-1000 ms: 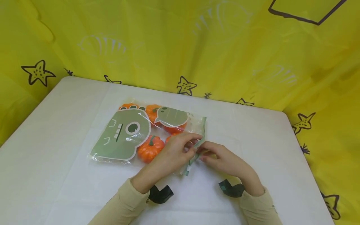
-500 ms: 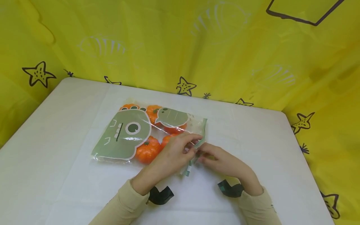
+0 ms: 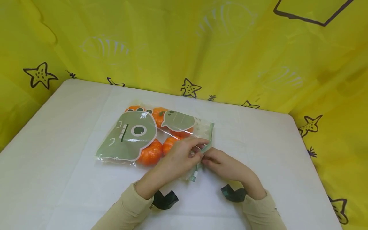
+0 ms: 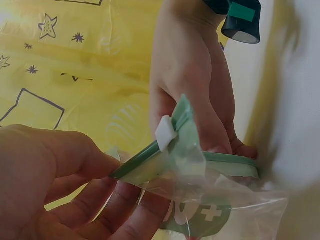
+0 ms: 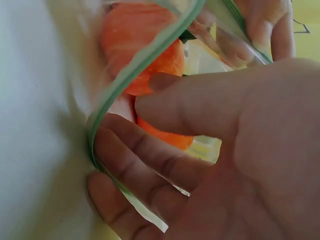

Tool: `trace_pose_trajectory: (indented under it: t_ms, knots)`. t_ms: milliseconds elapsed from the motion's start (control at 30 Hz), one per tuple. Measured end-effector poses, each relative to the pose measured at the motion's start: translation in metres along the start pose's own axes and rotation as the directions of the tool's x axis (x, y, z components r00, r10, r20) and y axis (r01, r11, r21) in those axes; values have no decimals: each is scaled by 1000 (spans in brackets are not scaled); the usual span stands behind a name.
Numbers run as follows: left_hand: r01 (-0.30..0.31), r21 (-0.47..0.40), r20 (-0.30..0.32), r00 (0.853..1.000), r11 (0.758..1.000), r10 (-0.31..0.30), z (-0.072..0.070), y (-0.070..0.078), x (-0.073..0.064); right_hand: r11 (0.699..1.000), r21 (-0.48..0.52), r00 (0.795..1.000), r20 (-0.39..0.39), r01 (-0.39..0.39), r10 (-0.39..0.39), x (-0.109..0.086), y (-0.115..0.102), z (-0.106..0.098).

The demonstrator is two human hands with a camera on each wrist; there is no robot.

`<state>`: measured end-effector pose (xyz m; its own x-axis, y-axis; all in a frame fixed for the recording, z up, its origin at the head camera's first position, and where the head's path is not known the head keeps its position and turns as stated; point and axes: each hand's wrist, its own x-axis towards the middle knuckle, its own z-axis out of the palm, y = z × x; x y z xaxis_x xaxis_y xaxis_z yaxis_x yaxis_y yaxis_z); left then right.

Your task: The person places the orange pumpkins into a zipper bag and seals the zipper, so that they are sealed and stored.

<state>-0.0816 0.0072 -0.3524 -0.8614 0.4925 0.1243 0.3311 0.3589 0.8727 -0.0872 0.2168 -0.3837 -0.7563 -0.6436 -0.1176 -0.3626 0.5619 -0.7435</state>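
Observation:
A clear zip bag with a green one-eyed monster print lies on the table, holding several orange toy pumpkins. My left hand reaches over its right end and pinches one green lip of the mouth between thumb and fingers. In the left wrist view, a white slider sits on that zip strip. My right hand is at the parted mouth, and its fingers extend loosely past the other green lip, with no pumpkin between them. Just beyond them an orange pumpkin shows through the opening.
A white-covered table carries the bag. Yellow curtains printed with starfish stand along its back and sides. Black wrist mounts stick out below both hands.
The bag has slid slightly to the right, and its front pumpkins have shifted a little. My right hand has edged left, closer to the mouth. My left hand keeps its grip on the lip.

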Motion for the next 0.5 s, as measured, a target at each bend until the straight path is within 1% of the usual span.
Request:
trace_pose_trajectory:
  t_ms: [133, 300, 400, 500]
  knots:
    - [-7, 1, 7, 1000, 1000, 7, 1, 0, 0, 999, -48, 1000, 8, 19, -19, 4, 0, 4]
    - [21, -1, 21, 1000, 1000, -21, 2, 0, 0, 999, -30, 1000, -3, -21, 21, -1, 2, 1]
    - [29, -6, 19, 999, 1000, -29, 2, 0, 0, 1000, -29, 1000, -7, -9, 8, -2, 2, 0]
    - [25, -5, 18, 1000, 1000, -25, 2, 0, 0, 999, -47, 1000, 9, 12, -12, 0, 0, 2]
